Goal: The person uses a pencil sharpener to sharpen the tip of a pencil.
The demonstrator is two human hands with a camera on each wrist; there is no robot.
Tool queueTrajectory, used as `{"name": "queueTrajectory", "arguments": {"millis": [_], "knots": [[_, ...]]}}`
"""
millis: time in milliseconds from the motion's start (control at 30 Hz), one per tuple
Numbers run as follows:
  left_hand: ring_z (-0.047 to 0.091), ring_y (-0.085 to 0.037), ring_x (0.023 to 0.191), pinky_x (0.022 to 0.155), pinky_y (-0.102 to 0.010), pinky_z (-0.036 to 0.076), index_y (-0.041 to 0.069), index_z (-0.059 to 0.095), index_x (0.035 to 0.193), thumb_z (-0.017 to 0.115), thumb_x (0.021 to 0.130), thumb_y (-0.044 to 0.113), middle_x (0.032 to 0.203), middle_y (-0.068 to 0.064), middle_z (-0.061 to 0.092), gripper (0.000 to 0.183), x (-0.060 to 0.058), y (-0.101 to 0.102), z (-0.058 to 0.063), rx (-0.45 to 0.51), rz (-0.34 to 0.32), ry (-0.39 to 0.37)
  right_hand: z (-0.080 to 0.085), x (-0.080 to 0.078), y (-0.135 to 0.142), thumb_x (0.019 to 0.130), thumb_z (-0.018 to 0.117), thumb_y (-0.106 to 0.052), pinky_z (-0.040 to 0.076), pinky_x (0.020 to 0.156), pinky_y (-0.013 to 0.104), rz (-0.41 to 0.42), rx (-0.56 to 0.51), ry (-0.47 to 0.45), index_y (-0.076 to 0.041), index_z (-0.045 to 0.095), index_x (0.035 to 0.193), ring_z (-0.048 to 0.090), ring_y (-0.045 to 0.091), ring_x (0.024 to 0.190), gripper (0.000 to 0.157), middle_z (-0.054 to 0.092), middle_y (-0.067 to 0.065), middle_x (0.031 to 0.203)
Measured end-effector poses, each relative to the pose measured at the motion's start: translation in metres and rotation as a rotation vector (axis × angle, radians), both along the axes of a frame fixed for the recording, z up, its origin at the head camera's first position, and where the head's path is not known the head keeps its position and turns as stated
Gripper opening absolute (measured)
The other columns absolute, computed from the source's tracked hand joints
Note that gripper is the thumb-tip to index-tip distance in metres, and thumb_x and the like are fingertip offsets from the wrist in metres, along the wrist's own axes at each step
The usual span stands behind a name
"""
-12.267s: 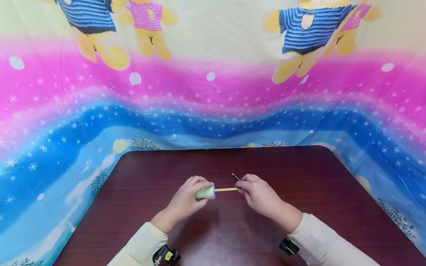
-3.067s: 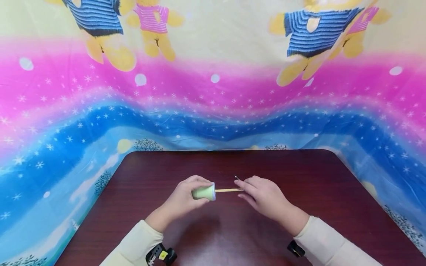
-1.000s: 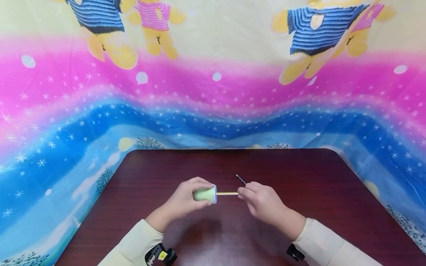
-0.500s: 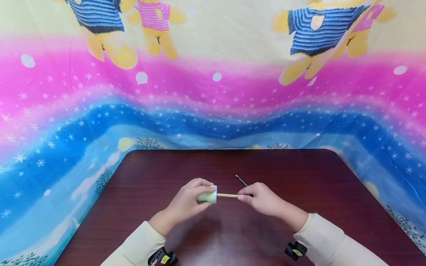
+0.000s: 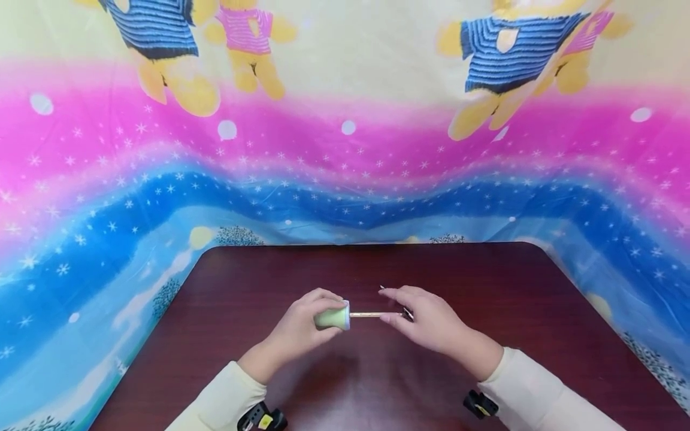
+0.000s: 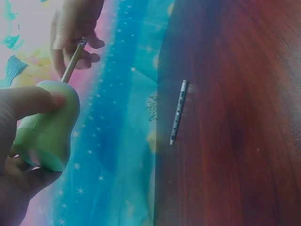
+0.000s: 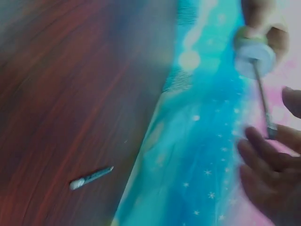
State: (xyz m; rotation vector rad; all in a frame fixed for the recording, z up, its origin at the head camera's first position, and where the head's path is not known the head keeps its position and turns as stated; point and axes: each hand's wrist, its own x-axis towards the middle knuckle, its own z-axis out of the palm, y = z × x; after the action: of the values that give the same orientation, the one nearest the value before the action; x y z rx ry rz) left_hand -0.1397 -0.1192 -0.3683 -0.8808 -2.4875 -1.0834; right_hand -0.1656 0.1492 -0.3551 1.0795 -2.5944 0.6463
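1. Gripping the green cylinder [image 5: 330, 318], the left hand [image 5: 296, 326] has its thumb on the near side and its other fingers on the far side; the cylinder is lying sideways above the tabletop [image 5: 269, 269], its pale, flared end facing right.
2. Running out to the right from that pale end of the green cylinder, a slim stick [image 5: 365, 315] stands with one end inside it; the free end is dark and reaches in between the fingers of the right hand.
3. To the right of the green cylinder, the right hand [image 5: 439, 323] has its fingers spread loosely around the stick's dark end, thumb and index finger well apart. Whether a fingertip touches the stick cannot be told.
4. Farther from the person than the green cylinder, and to its right, a dark patterned pencil [image 6: 178, 113] lies on the tabletop, pale at both ends; the head view shows little but its tip, past the right hand's index finger.
5. Nearer the person than the green cylinder, a cream left sleeve [image 5: 218, 398] and a matching right sleeve [image 5: 539, 389] come in, each with a black device at the wrist.
6. Beyond the green cylinder and the tabletop hangs a cloth [image 5: 323, 155] printed with snowflakes and bears.
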Motion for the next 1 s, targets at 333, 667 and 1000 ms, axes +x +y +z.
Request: {"name": "queueTrajectory", "arguments": {"millis": [333,667,1000], "knots": [[0.058,-0.017,0.092,0.072,-0.026,0.052,0.007,0.070,0.115,0.080,0.076,0.008,0.109,-0.004,0.065,0.040,0.003,-0.007,0.007,0.119,-0.048,-0.257,-0.020,-0.004,-0.004,0.102,0.045,-0.016,0.034,0.042,0.022,0.207,-0.100,0.887,-0.005,0.068,0.089,0.042,0.016,0.055,0.029,0.051,0.000,0.067],[0.062,-0.021,0.094,0.072,-0.024,0.055,0.004,0.071,0.110,0.081,0.072,0.000,0.107,-0.007,0.065,0.040,0.004,-0.007,0.007,0.092,-0.070,-0.099,-0.016,0.010,-0.011,0.096,0.057,-0.015,0.048,0.056,0.025,0.162,-0.143,0.470,-0.008,0.067,0.085,0.055,0.009,0.062,0.016,0.060,-0.005,0.070],[0.061,-0.020,0.099,0.082,-0.029,0.054,0.006,0.072,0.107,0.085,0.070,0.004,0.108,-0.004,0.064,0.039,0.004,0.003,0.003,-0.045,-0.029,0.133,0.000,0.008,-0.004,0.093,0.060,-0.010,0.042,0.055,0.025,0.043,-0.204,-0.500,-0.003,0.072,0.088,0.046,0.006,0.061,0.015,0.056,-0.008,0.064]]}}
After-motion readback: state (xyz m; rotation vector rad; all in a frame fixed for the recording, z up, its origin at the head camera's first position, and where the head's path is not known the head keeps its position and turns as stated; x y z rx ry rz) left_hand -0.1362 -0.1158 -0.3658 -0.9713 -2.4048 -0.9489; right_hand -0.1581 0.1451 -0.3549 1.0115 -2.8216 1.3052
